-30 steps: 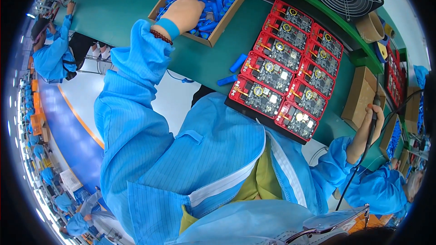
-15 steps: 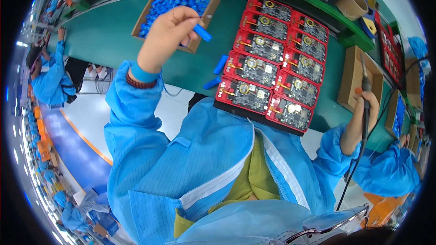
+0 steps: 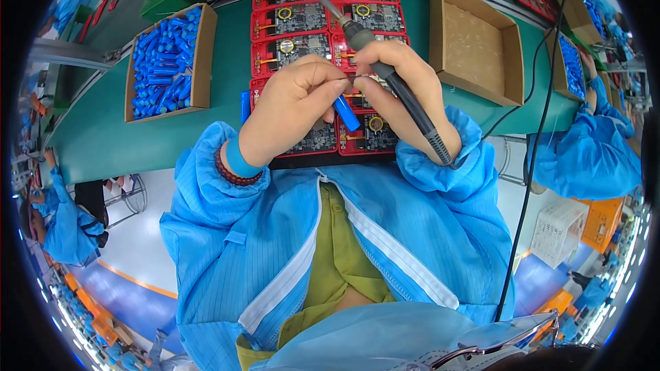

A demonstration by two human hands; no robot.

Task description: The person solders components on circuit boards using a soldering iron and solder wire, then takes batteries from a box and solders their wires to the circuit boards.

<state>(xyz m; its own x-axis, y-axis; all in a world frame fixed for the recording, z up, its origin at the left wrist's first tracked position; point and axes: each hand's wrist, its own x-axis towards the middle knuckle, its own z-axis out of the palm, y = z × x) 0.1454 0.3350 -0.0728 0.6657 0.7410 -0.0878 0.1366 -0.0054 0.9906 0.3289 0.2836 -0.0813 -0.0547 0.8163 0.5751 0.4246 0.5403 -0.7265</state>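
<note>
My left hand is closed on a blue cylindrical battery, which sticks out below its fingertips, tilted. Between the fingertips of both hands runs a short thin dark wire. My right hand grips a soldering iron with a black handle, its metal tip pointing up and left, away from me. Under both hands lie red trays holding circuit boards, set in two columns, each board with a round yellow-rimmed part. My hands hide several of the boards. Another blue battery lies beside the left column.
A cardboard box of blue batteries stands at the left on the green table. To the right is an open cardboard box. The iron's black cable hangs along my right side. A co-worker in blue sits farther right.
My left hand has brought the battery from near the battery box over the boards. My right hand has carried the soldering iron in from the right, and both hands now meet. The view has turned.
</note>
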